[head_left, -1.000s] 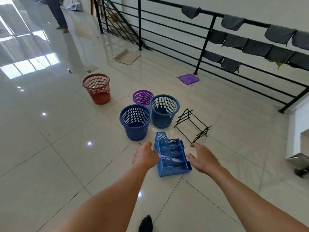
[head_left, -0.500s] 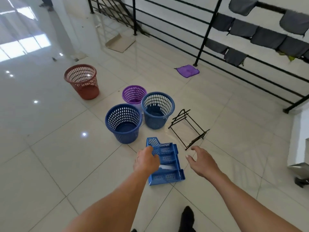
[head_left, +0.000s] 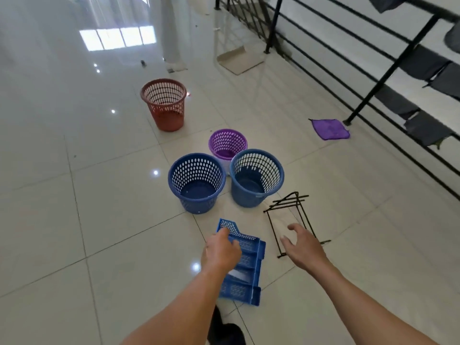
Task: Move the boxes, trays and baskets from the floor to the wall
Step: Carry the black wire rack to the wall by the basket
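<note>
A blue slotted tray (head_left: 246, 270) lies flat on the tiled floor in front of me. My left hand (head_left: 220, 250) hovers over its left side, fingers loosely bent, holding nothing that I can see. My right hand (head_left: 302, 245) is spread open to the right of the tray, above a black wire rack (head_left: 290, 215). Beyond the tray stand a dark blue basket (head_left: 196, 183), a lighter blue basket (head_left: 256, 178) and a purple basket (head_left: 227, 144). A red basket (head_left: 164, 104) stands alone farther back left.
A black stair railing (head_left: 388, 70) hung with dark cloths runs along the right. A purple cloth (head_left: 329, 129) lies by a railing post. A flat piece of cardboard (head_left: 240, 61) lies at the back. My dark foot (head_left: 224, 329) shows at the bottom.
The view has swung, so the baskets now sit more to the right. Both hands have come lower and closer over the blue tray; the right hand now hangs over the wire rack.
</note>
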